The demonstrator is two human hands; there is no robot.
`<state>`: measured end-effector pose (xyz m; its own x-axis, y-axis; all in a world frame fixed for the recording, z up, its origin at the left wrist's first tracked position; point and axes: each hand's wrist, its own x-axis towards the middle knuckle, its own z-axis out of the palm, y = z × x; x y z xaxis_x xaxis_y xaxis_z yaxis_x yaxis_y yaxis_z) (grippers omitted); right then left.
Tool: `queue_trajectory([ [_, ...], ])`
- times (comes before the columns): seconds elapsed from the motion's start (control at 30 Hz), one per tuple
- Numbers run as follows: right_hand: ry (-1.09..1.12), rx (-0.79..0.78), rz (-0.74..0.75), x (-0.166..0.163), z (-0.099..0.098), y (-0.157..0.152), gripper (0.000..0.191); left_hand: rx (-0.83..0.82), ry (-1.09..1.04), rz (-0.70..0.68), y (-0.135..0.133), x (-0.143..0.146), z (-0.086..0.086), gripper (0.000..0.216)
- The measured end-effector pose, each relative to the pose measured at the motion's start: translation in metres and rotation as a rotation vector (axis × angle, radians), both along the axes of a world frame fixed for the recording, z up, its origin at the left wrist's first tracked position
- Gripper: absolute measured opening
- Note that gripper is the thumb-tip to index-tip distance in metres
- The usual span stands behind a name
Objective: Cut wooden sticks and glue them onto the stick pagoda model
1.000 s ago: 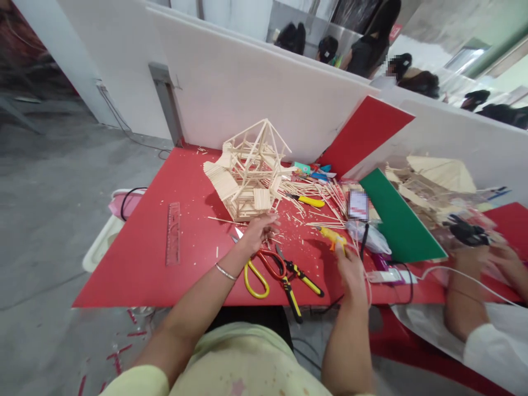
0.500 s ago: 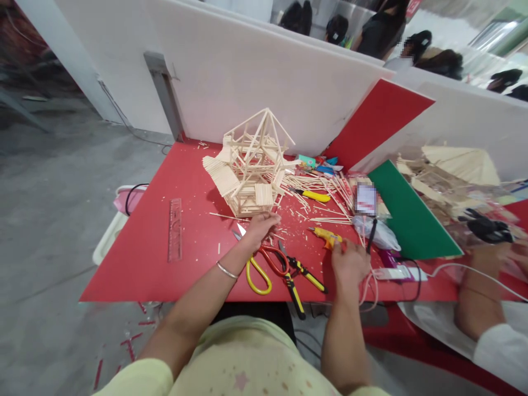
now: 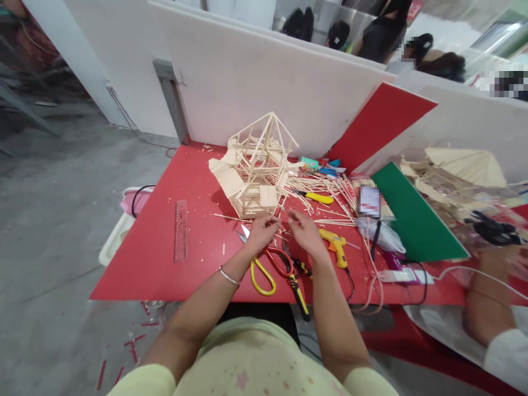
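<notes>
A pavilion-like model of thin wooden sticks (image 3: 247,176) stands upright on the red table, its frame rising to a peak. Just in front of its base, my left hand (image 3: 263,234) has its fingers pinched together; whatever they hold is too small to make out. My right hand (image 3: 307,235) faces it across a small gap, fingers slightly bent and apart, with nothing visible in them. To its right lies a yellow hot glue gun (image 3: 336,245). Beneath and between my wrists lie scissors with red and yellow handles (image 3: 264,278) and black-and-yellow pliers (image 3: 297,294).
A clear ruler (image 3: 180,231) lies left. Loose sticks (image 3: 317,184), a yellow-handled cutter (image 3: 317,198) and a plastic bag (image 3: 381,234) lie right. A green board (image 3: 416,220) separates a neighbour's arm (image 3: 487,286) and stick model (image 3: 462,165). A white partition (image 3: 247,71) stands behind.
My right hand has let go of the glue gun and moved left towards my left hand. The glue gun now lies turned on the table. My left hand stays pinched before the model.
</notes>
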<state>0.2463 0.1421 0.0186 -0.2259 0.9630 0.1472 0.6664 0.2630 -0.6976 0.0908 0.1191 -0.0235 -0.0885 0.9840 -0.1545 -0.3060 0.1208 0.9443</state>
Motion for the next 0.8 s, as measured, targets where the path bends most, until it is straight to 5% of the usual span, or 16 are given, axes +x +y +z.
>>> queue_trajectory([
  [0.13, -0.013, 0.029, 0.049, -0.011, -0.001, 0.005, 0.039, 0.128, 0.112, 0.083, 0.0, -0.004, 0.002, 0.013],
  [0.47, -0.037, 0.057, 0.004, -0.015, 0.001, -0.014, 0.036, -0.019, -0.18, 0.337, -0.007, -0.023, 0.033, 0.024],
  [0.8, -0.338, -0.066, -0.023, -0.034, 0.012, -0.028, 0.034, -0.053, -0.403, 0.578, 0.001, -0.035, 0.027, 0.026],
])
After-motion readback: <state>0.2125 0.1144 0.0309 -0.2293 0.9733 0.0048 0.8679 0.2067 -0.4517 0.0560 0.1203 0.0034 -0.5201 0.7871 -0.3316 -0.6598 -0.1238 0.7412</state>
